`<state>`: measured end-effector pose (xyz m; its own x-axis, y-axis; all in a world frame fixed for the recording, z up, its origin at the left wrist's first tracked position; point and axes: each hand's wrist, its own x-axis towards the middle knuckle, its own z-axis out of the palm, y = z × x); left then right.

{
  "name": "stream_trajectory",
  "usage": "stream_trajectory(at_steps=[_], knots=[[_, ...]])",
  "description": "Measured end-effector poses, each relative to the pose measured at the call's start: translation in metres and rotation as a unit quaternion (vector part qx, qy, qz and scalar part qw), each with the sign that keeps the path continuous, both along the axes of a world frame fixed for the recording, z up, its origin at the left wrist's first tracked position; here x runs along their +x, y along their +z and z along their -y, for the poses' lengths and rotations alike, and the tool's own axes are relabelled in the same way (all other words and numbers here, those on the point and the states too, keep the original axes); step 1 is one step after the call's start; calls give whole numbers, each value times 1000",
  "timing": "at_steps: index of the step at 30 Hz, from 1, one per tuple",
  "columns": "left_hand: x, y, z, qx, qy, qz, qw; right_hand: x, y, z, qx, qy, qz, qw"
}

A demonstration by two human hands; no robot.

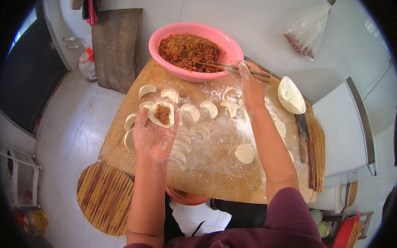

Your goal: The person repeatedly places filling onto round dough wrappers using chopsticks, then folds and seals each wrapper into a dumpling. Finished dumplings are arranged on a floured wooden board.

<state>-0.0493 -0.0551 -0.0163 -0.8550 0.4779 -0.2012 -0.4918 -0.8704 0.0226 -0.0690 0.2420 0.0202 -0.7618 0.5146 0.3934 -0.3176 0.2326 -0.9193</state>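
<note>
My left hand [154, 136], palm up and floury, holds a round dumpling wrapper [152, 112] on its fingers. A mound of reddish-brown filling [163, 115] sits in the wrapper's middle. In my right hand [251, 85] is a pair of chopsticks [223, 66], their tips reaching into the chopped filling [188, 49] in the pink basin [231, 48]. Several folded, half-moon dumplings [209, 109] lie on the floury wooden board [214, 177] around and to the right of my left hand. A flat wrapper [244, 153] rests nearer me, with others partly hidden by my right forearm.
At the board's right side are a bowl of flour [291, 95], a dark-bladed knife [302, 126] and a straw brush [316, 154]. A round slatted mat [104, 197] lies beyond the left front edge. A plastic bag [307, 36] hangs on the wall.
</note>
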Motion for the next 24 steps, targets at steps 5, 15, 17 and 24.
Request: stream_trajectory(at_steps=[5,15,17,24], knots=[[1,4,-1,-15,4,9,1000,-1,3,10,-59,26,-21,998],[3,7,-3,-14,12,14,1000,-9,-1,15,52,14,-29,998],[3,7,-3,-14,11,13,1000,-6,4,25,22,15,-28,999],[1,6,-5,-29,15,28,999,-4,7,28,160,2,-25,987]])
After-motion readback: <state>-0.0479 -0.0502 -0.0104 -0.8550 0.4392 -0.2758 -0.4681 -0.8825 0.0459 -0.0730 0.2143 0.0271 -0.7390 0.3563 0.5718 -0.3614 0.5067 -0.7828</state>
